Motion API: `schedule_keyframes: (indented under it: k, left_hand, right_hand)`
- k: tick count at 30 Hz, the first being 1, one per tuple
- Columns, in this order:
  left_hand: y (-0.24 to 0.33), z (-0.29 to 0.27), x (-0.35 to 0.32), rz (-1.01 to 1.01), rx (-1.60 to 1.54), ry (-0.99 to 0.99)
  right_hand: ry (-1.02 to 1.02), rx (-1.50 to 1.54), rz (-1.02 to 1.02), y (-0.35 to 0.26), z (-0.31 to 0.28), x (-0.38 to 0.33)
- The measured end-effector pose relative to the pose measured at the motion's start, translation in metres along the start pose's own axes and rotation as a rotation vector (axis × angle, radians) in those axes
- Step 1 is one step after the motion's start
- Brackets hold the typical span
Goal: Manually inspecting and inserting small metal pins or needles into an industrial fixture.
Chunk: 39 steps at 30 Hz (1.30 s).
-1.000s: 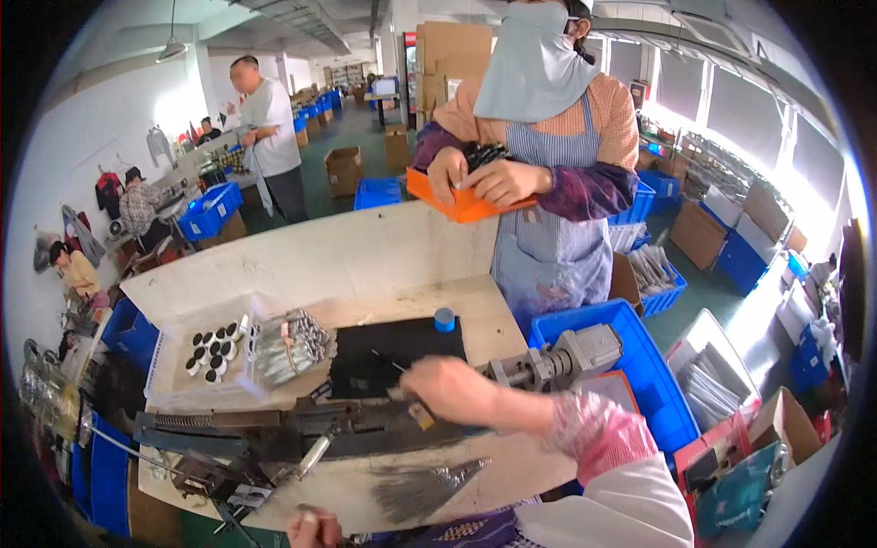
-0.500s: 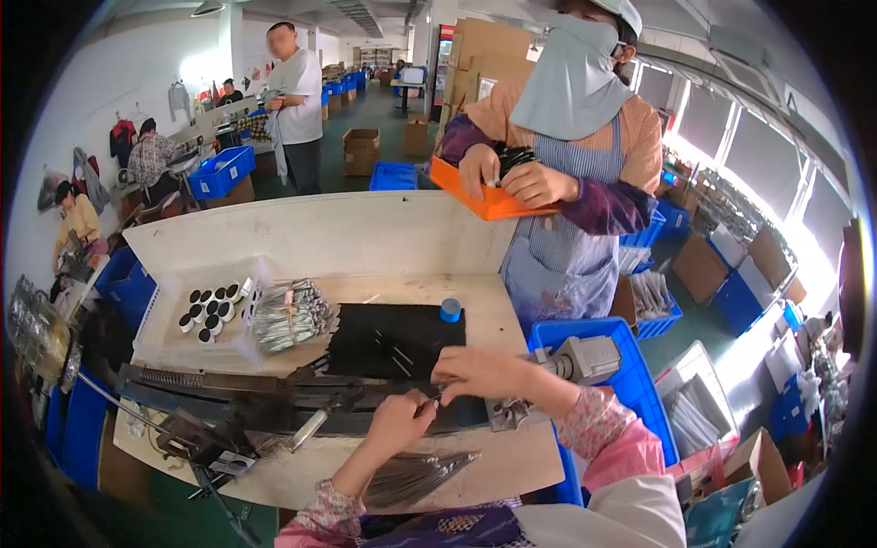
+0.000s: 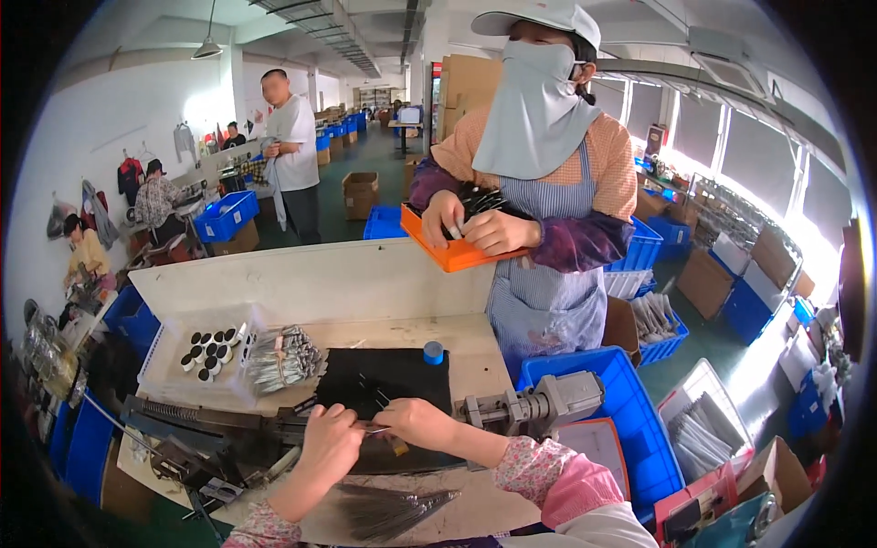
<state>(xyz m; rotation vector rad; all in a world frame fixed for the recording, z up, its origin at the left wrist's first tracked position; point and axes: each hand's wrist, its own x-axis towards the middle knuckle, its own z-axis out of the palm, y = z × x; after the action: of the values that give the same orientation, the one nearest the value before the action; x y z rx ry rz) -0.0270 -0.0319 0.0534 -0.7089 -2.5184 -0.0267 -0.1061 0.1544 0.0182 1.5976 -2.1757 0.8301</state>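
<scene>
Close together over the dark metal machine bed (image 3: pixel 274 427), my left hand (image 3: pixel 331 446) and my right hand (image 3: pixel 418 424) are both closed. A thin metal piece (image 3: pixel 374 430) runs between their fingertips; it is too small to name exactly. Just below my right hand is a small yellowish block (image 3: pixel 399 447). Beyond my hands lies a black mat (image 3: pixel 370 365) with a few thin rods and a round blue-topped container (image 3: pixel 433 353) on it. Nearer to me, a fanned bundle of thin metal wires (image 3: pixel 388 513) rests on the pale tabletop.
Black-topped white caps fill part of a clear tray (image 3: pixel 155 358), beside a bundle of silvery strips (image 3: pixel 281 358). A grey motor (image 3: pixel 571 399) sits at the bench's right, by a blue crate (image 3: pixel 644 438). Across the bench stands a person in a striped apron, holding an orange tray (image 3: pixel 448 253).
The view has tilted upward. My hands have shifted left, with a thin metal piece showing between them. The person opposite still holds the orange tray.
</scene>
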Motion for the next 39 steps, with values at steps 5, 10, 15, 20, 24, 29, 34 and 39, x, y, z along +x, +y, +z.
schedule_keyframes:
  k: [5,10,15,20,24,29,34,39]
  left_hand:
    - [-0.020,-0.016,-0.011,-0.044,0.114,0.066]
    - [-0.015,-0.037,-0.031,-0.337,0.012,0.551]
    - [0.051,0.017,-0.103,-0.626,-0.793,0.460]
    - [0.035,0.054,-0.134,-1.276,-1.833,0.287]
    - [0.005,0.045,-0.129,-1.178,-2.377,0.406]
    - [-0.013,0.019,-0.115,-0.839,-3.102,0.269]
    - [0.010,-0.010,-0.071,-0.963,-2.896,0.064]
    - [0.038,0.063,-0.102,-0.870,-0.922,0.014]
  right_hand:
    - [0.121,0.113,0.014,-0.011,0.017,0.021]
    - [0.067,0.274,0.182,-0.014,0.007,0.035]
    - [-0.059,0.262,0.185,-0.016,0.023,0.052]
    - [-0.137,0.319,0.316,-0.011,0.030,0.060]
    - [-0.110,0.226,0.284,-0.008,0.036,0.054]
    - [-0.088,0.218,0.257,-0.014,0.034,0.054]
    - [-0.139,0.261,0.245,-0.007,0.035,0.048]
    - [-0.121,0.276,0.271,-0.012,0.037,0.051]
